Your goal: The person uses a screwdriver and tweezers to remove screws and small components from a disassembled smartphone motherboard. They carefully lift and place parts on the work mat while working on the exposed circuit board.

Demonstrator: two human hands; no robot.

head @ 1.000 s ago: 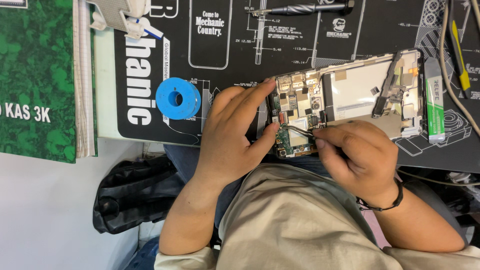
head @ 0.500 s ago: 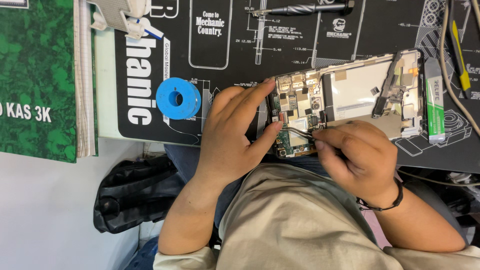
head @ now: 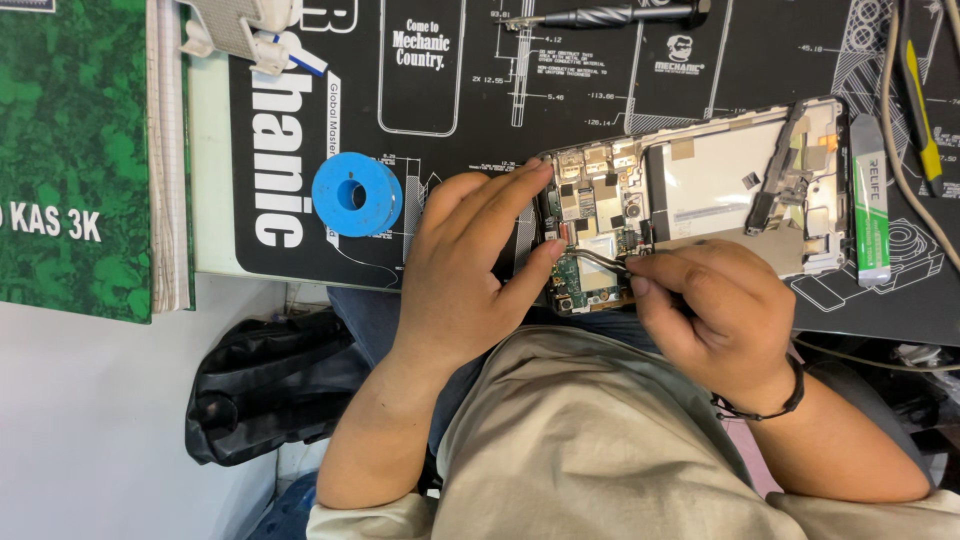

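Worked on a black repair mat (head: 600,90) printed with white diagrams, laid over a pale bench edge, with a green marbled book (head: 70,150) along the far left and a white wall or floor below it. Lay across the mat's near edge: an opened phone (head: 700,190), back cover off, circuit boards and a pale inner plate exposed. Steadied at its board end by the left hand (head: 460,270), fingers spread and extended, fingertips pressing the frame rather than closing round it. Gripped in the right hand (head: 710,310), fingers pinched tight, a pair of metal tweezers (head: 600,262), tips down on the small green board at the phone's lower corner. Sat just left of the left hand: a blue roll of tape (head: 357,194). Rested beside the phone's far end: a white and green pry tool (head: 870,200). Lay near the top edge: a dark screwdriver (head: 610,15), partly cut off. Slumped under the bench: a black bag (head: 270,390). Hidden beneath the right hand: most of the tweezers' length. Too small to make out: whatever the tips touched. Cropped at the right margin: cables and a yellow-handled tool (head: 920,90).
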